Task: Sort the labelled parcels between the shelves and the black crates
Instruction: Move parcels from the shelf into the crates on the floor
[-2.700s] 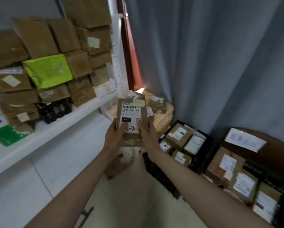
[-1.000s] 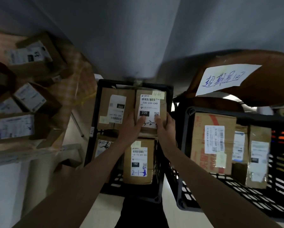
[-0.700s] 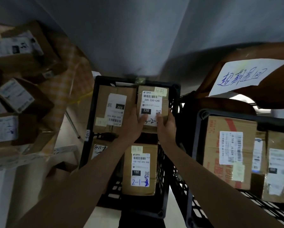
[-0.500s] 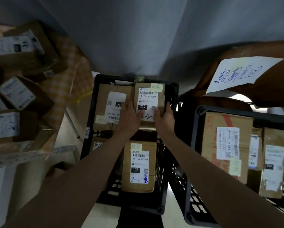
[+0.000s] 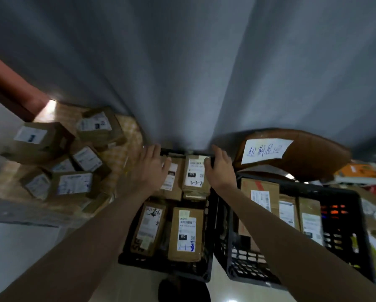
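1. Parcel marked "220" (image 5: 193, 177) lay label-up in the far right corner of the near black crate (image 5: 209, 225), against the crate's far wall. Handwriting below the black "220" tag read roughly "2-2-2"; small yellowish sticker at its top edge, text unreadable.
2. Left hand (image 5: 150, 168) hovered over the neighbouring parcel (image 5: 171, 179) in the far left corner, fingers spread and straight, holding nothing.
3. Right hand (image 5: 219, 168) sat at the 220 parcel's upper right corner, fingers loosely bent; contact with the box or crate rim could not be judged. No clear grip.
4. Near row of the same crate: parcel tagged "150" (image 5: 186, 234) with blue handwriting, beside a parcel with black scrawl (image 5: 149, 225).
5. Second black crate (image 5: 339, 214) to the right held several labelled parcels standing on edge.
6. White paper sign (image 5: 265, 150) with blue handwritten Chinese characters lay on a brown surface behind it.
7. Pile of labelled cartons (image 5: 73, 184) at left; print blurred.
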The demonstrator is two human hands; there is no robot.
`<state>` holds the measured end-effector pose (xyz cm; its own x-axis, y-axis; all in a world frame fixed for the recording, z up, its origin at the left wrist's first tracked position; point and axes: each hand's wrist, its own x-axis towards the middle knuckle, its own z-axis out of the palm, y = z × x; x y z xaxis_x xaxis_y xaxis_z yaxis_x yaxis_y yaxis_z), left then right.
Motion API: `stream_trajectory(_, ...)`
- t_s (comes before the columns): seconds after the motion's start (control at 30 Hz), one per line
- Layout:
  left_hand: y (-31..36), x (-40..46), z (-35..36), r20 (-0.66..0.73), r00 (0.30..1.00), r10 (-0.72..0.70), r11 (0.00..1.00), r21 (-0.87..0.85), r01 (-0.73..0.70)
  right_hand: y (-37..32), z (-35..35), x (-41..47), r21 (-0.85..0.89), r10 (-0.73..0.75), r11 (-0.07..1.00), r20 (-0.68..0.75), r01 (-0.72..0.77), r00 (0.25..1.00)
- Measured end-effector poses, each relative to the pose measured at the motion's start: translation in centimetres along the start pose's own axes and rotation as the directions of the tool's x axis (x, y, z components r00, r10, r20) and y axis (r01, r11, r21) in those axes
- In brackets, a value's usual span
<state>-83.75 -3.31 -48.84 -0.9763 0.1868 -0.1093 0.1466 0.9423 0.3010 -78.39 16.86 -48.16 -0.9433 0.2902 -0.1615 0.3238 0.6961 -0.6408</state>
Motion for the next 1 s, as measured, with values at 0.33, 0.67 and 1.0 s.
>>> stream_trajectory(0.33, 0.8, -7.3, -19.3, -0.278, 0.96, 0.03, 0.989, 0.147, 0.012, -16.4, -9.7, -4.9, -0.373, -0.472, 0.809, 0.049, 0.455, 0.88)
stream_trajectory(0.67, -1.4, -17.7, -31.4, -0.52, 0.848, -0.1, 0.934, 0.245, 0.26, -28.9, -13.8, -10.5, -0.342, -0.737, 0.611, 0.083, 0.714, 0.671)
stream_trajectory(1.0, 0.1, -32.8, -34.5, -0.649, 0.675, -0.351, 0.782, 0.193, 0.592, -32.6, -14.4, -20.8, -0.169, -0.929, 0.342, 0.085, 0.924, 0.359)
